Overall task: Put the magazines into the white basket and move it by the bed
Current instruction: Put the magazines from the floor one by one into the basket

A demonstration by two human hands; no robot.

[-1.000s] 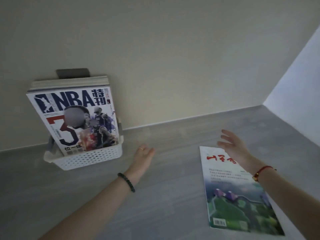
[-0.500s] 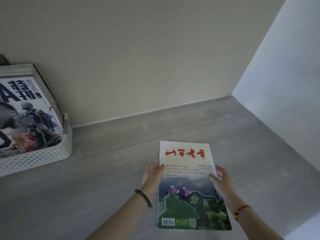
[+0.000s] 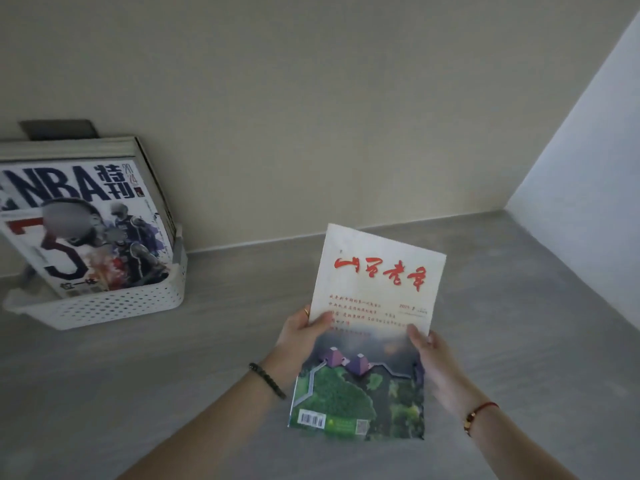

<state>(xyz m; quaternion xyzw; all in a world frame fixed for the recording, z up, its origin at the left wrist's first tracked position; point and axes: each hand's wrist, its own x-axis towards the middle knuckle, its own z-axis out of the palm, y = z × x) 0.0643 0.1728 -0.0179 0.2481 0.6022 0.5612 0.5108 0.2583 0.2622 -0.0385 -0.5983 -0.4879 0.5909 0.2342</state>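
Note:
A magazine with red brush lettering on white and a green landscape below is held up off the grey floor, tilted slightly. My left hand grips its left edge and my right hand grips its right edge, thumbs on the cover. At the left stands the white perforated basket against the wall. It holds a stack of upright magazines, with the NBA magazine at the front leaning back.
The beige wall runs behind the basket and meets a white surface at the right corner. Grey wood-grain floor spreads between basket and corner. A dark object pokes up behind the magazine stack.
Both hands closed on the red-lettered magazine where it lay on the floor, then raised it. The view swung right, then back left toward the basket.

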